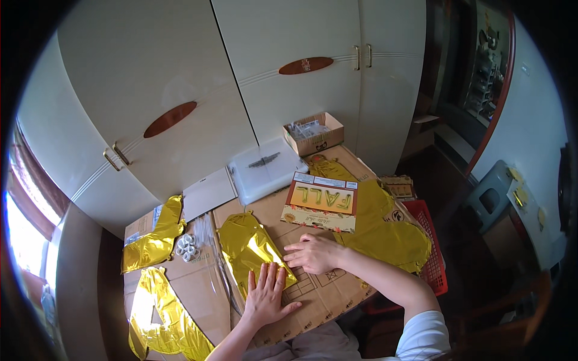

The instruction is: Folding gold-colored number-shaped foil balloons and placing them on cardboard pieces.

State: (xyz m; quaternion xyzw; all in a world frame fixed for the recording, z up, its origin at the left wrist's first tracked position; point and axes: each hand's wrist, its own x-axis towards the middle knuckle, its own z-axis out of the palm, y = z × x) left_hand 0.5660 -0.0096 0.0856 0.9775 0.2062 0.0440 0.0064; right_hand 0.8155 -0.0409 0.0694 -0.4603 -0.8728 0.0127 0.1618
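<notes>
My left hand [268,298] lies flat with spread fingers on the lower part of a gold foil balloon [247,237]. That balloon is flat, with its lower part folded into a straight-edged shape. My right hand [313,254] rests just right of it, fingers loosely bent, their tips by the foil's right edge; nothing shows in its grasp. A printed card package [319,201] with a picture of gold letter balloons lies beyond my right hand. More flat gold balloons lie around: an L-shaped one [158,240], an A-shaped one [180,331] and another [385,231] under my right forearm.
Flattened cardboard [322,301] covers the table. Small silvery round pieces [188,247] sit at the left. Toward the back are a clear plastic-wrapped stack [265,174] and an open carton [316,144], before white cabinets [289,36]. A red basket [442,274] stands beyond the right edge.
</notes>
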